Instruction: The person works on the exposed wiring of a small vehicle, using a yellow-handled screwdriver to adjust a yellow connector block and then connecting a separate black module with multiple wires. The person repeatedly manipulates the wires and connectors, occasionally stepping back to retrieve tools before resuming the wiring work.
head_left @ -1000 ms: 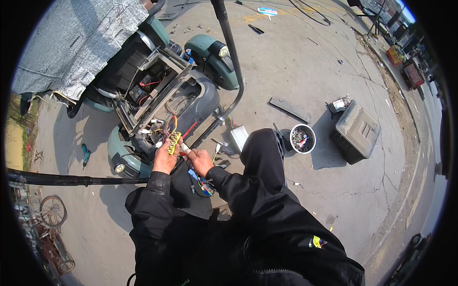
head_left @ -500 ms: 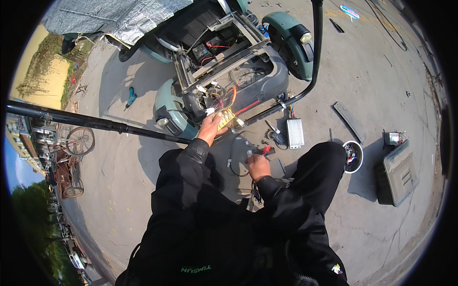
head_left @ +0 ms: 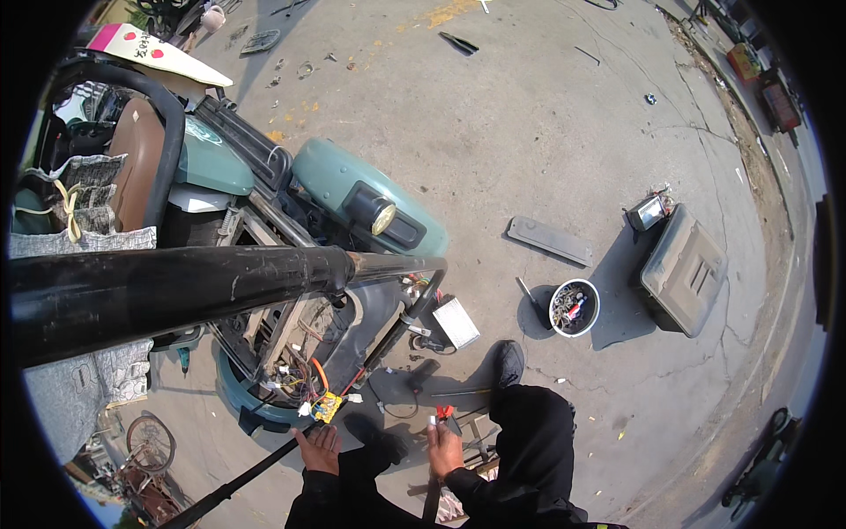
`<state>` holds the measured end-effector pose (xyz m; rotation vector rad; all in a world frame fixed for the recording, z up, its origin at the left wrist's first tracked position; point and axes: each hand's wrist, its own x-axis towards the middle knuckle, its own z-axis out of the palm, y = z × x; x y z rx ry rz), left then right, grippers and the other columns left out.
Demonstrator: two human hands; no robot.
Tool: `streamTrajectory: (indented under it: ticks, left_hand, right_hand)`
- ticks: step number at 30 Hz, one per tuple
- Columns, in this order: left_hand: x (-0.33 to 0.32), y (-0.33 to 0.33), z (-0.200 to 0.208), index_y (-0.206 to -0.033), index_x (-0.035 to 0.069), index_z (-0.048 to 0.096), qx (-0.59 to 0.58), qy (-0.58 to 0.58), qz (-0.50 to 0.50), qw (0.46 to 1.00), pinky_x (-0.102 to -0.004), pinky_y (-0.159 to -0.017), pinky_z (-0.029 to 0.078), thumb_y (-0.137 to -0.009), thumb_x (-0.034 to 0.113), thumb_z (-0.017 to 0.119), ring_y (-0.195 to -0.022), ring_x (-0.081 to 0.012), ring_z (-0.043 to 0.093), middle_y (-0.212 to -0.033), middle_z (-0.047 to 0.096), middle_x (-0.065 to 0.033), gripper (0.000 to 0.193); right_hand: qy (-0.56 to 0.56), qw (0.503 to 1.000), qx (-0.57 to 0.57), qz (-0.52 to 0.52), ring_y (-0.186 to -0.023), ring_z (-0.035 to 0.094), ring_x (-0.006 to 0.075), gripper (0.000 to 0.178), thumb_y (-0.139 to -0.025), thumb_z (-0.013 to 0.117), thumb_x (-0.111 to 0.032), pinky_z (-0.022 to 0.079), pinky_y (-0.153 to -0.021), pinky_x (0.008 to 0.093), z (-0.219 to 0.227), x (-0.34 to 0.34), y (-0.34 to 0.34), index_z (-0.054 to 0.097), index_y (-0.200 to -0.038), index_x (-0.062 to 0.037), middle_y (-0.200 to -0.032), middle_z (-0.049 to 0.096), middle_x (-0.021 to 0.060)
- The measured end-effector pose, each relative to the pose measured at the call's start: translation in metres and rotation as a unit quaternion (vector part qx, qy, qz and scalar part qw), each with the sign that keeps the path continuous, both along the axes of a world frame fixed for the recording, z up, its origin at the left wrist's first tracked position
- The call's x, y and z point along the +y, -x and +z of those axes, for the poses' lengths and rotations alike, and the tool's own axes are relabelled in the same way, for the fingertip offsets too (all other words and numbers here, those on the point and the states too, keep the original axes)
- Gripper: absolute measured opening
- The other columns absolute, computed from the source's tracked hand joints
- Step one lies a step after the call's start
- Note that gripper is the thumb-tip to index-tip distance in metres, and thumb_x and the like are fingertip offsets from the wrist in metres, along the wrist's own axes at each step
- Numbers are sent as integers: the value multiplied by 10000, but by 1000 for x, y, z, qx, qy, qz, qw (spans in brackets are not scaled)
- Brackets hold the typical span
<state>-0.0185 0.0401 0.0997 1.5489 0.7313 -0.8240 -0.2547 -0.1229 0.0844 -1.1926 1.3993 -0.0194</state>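
Note:
My left hand (head_left: 319,448) lies with fingers stretched out just below a yellow-wrapped piece (head_left: 327,406) at the vehicle's front end; it holds nothing. Wires (head_left: 300,375), among them a thick orange one, run from the opened body beside that piece. My right hand (head_left: 445,451) is closed in a pinch on a small white connector (head_left: 432,421). Just past its fingertips shows a red object (head_left: 444,412), too small to name. The green three-wheeled vehicle's fender (head_left: 370,198) with a round lamp stands ahead.
A thick black bar (head_left: 176,291) crosses the left side close to me. On the ground lie a silver finned box (head_left: 456,323), a grey strip cover (head_left: 551,241), a white bucket (head_left: 575,308) of small parts and a large dark plastic bin (head_left: 683,271). My foot (head_left: 508,363) stands beyond the right hand.
The view has swung to the right, so the vehicle now sits at the left. My left hand has let go of the yellow piece and opened. My right hand keeps its pinch.

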Motion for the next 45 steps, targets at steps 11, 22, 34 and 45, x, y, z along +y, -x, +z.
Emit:
streamTrajectory:
  ticks: [11,22,34,45]
  left_hand:
    - [-245,161,110,-1288,85,524,478,63,-238,843,-454,-820,491,-897,724,508,-994,-280,573,-1110,611,-91,749]
    - [-668,143,271,-1298,74,531,345,469,-414,700,-405,-753,581,-853,786,488,-858,-258,658,-981,636,-67,841]
    - [-1022,190,399,-1253,96,623,-242,520,-652,496,-377,-924,512,-860,408,762,-1042,-257,659,-1160,653,-139,521]
    - [-1331,-44,472,-1132,79,602,106,351,-272,890,-275,-686,466,-1036,451,530,-804,-78,564,-892,595,10,391]
  right_hand:
    - [18,989,-116,-90,-879,669,386,282,-1013,537,-273,505,-762,464,266,-155,21,656,-1067,-23,-910,644,237]
    - [41,920,-218,-324,-1074,635,263,394,-993,619,-238,502,-921,381,301,-342,105,535,-1312,-23,-1221,583,199]
    - [219,904,-78,-358,-815,657,149,545,-916,735,-329,531,-687,275,412,-775,50,542,-1314,-11,-996,658,103]
    - [-116,969,-97,-197,-646,596,103,462,-924,722,-358,466,-552,237,422,-1086,-80,603,-1240,-42,-801,651,43]
